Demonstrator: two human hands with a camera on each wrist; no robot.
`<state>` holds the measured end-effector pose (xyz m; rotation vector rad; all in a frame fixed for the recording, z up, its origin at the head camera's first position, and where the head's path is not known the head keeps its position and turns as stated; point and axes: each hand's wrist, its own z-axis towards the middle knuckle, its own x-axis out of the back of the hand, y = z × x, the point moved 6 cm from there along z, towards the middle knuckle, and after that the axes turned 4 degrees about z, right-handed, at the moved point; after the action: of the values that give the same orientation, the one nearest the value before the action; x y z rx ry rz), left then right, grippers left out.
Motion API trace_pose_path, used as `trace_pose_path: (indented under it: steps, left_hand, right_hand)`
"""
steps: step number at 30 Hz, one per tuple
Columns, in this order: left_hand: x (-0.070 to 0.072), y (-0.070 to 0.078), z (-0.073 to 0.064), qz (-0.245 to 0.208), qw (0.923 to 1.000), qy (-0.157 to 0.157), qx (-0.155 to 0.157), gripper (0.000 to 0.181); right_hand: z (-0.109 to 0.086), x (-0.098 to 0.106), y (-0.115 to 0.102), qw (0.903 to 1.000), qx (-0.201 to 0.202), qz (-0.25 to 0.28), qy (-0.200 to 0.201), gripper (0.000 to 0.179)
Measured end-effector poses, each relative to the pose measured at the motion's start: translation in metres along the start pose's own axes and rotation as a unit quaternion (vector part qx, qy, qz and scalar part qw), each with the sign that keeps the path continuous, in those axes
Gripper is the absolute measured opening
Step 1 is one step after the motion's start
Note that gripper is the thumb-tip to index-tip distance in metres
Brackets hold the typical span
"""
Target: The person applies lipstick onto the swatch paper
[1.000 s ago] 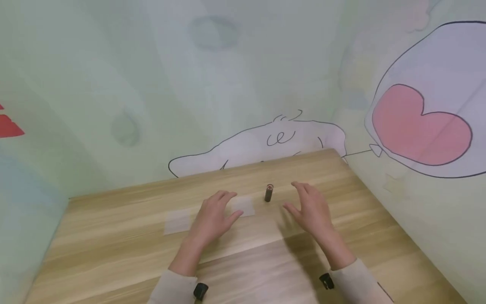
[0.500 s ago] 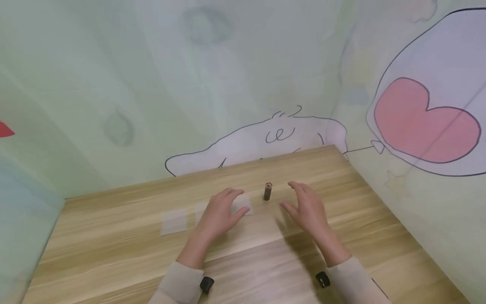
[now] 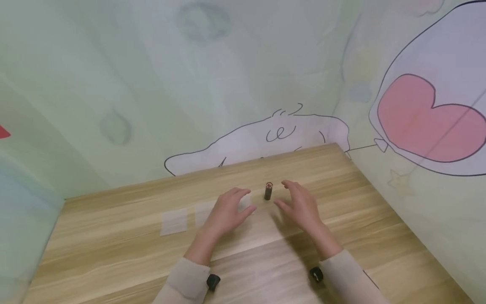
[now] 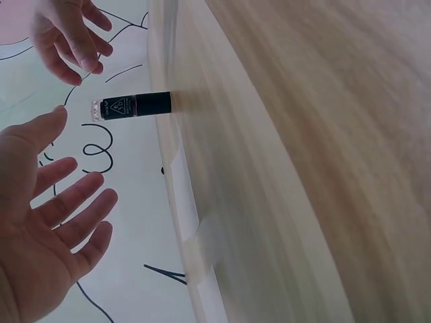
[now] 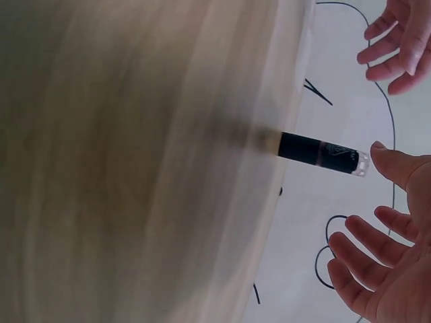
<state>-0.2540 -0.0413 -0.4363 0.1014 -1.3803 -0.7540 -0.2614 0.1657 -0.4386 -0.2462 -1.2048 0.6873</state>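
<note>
A black lipstick tube (image 3: 268,191) with a clear end stands upright on the wooden table (image 3: 125,253). Both wrist views show pale lettering and a triangle logo on the lipstick (image 4: 136,105). To its left, my left hand (image 3: 229,212) hovers with fingers spread and relaxed, partly covering the white squares behind it. My right hand (image 3: 301,205) is on the other side, nearer the tube, thumb and fingers apart. Neither hand touches the lipstick. In the right wrist view, the right thumb (image 5: 397,163) appears close to the clear end (image 5: 362,165).
White paper-like squares lie flat in a row on the left: one in full view (image 3: 174,222), others (image 3: 202,212) partly behind the left hand. Walls with cartoon drawings (image 3: 281,135) meet the table's back and right edges. Black devices (image 3: 213,282) sit at both cuffs.
Both hands have drawn in toward the lipstick, the left moving right and the right moving left. The lipstick stays standing in place. The head view has shifted slightly.
</note>
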Motion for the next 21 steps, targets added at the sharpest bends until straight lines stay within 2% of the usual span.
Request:
trace_pose_path:
  steps: [11, 21]
  left_hand:
    - [-0.012, -0.001, 0.013, -0.006, 0.9998, -0.021, 0.001, 0.049]
    - [-0.025, -0.007, 0.025, -0.011, 0.9986, -0.047, 0.024, 0.050]
  right_hand:
    - [0.006, -0.015, 0.005, 0.9995, -0.010, -0.004, -0.030, 0.062]
    - [0.015, -0.022, 0.008, 0.9979, -0.026, 0.000, -0.059, 0.061]
